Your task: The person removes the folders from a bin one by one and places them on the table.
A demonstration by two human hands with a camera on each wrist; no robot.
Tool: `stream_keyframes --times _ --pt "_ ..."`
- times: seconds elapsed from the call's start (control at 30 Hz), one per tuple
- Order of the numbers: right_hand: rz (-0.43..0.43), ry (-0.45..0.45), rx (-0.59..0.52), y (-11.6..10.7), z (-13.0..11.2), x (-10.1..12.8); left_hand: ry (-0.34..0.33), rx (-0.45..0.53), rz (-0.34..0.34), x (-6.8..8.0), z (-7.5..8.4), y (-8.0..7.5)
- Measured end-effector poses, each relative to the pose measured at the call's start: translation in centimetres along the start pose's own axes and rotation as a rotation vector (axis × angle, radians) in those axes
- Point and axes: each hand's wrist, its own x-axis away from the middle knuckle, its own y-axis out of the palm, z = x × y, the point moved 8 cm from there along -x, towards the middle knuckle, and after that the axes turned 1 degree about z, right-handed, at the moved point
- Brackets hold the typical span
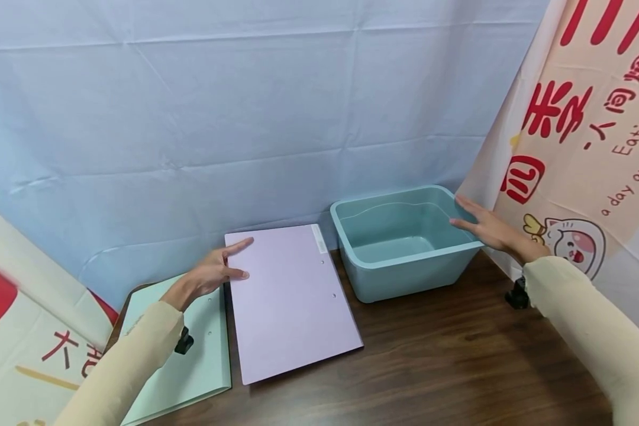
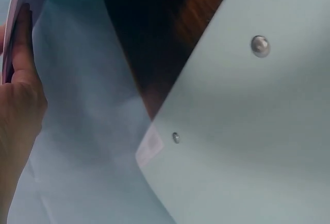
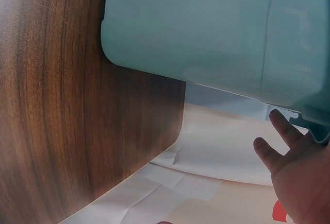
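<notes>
My left hand (image 1: 207,273) grips the left edge of a light purple file folder (image 1: 293,302), thumb and index finger lying on its cover. In the left wrist view the folder (image 2: 27,7) appears edge-on, with fingers on its underside. A mint green folder (image 1: 191,349) lies flat on the table under my left forearm. Over at the right, my right hand (image 1: 490,229) holds the right rim of a teal plastic bin (image 1: 404,278), its thumb over the inside. Two fingers (image 3: 265,152) show outside below the rim in the right wrist view.
The brown wooden table (image 1: 431,361) bears the bin and the green folder. Behind it hangs a pale blue cloth (image 1: 245,118). Printed curtains stand at the right (image 1: 575,148) and left. A thin pale wire (image 1: 399,203) crosses the bin's inner wall.
</notes>
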Motion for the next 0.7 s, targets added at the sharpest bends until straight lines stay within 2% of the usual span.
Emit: stream_keyframes --times 0.3,0.53,0.7 --pt "0.008 0.01 0.025 0.0 0.0 -0.2 -0.055 -0.011 -0.006 -0.8 -2.3 0.6" --pt "0.008 0.016 0.014 -0.1 0.0 0.0 -0.093 -0.06 -0.037 -1.5 -3.4 1.2" --pt "0.003 0.028 0.01 0.0 0.1 0.0 -0.141 -0.077 -0.018 -1.9 -4.2 1.4"
